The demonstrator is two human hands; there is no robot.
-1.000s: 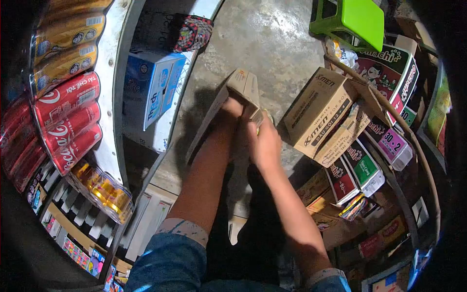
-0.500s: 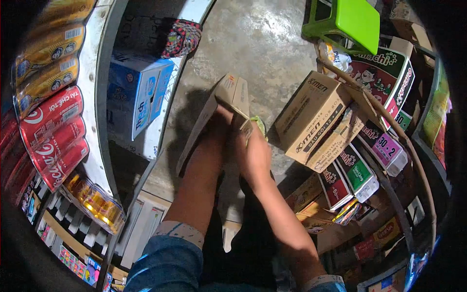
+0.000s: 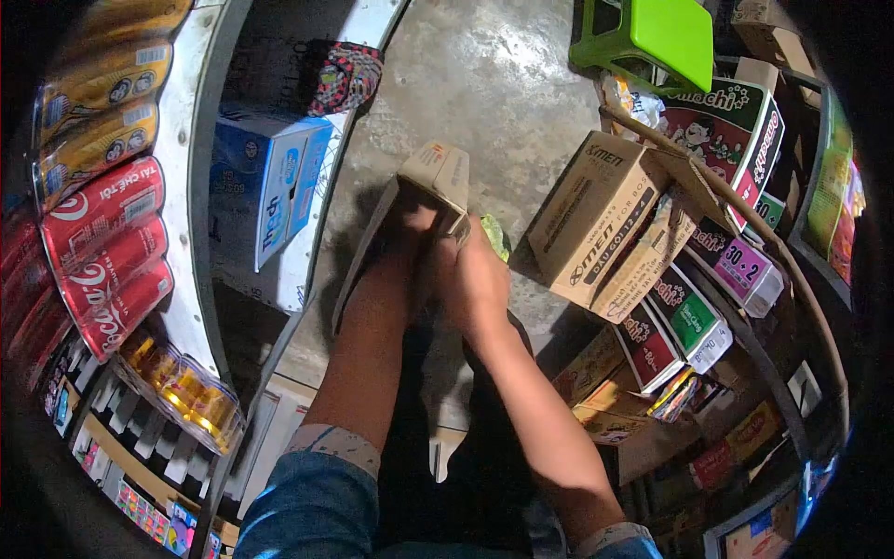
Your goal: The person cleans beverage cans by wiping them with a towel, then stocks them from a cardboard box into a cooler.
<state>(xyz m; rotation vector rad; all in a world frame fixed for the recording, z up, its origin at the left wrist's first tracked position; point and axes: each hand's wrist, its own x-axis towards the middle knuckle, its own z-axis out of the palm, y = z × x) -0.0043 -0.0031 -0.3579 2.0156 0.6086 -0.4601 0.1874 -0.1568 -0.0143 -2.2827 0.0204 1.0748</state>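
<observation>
A small brown cardboard box [image 3: 436,172] is tilted between my two hands above the concrete floor, its open side facing me and a long flap hanging at its left. My left hand [image 3: 410,244] reaches into the shadowed opening, its fingers hidden inside. With fingers curled in, my right hand [image 3: 475,284] grips the box's right edge. Just beyond the right knuckles shows a crinkled yellow-green thing [image 3: 494,238], partly covered by that hand.
To the right stands a brown X-Men carton [image 3: 596,219], with several Omachi noodle boxes [image 3: 736,140] behind. A green plastic stool [image 3: 666,47] is at top right. On the left, a blue-white carton [image 3: 279,186] sits on the shelf near red cans [image 3: 107,252].
The box and both hands have shifted slightly left and tilted, so more of the box's opening shows. The yellow-green thing sits a little lower beside my right hand.
</observation>
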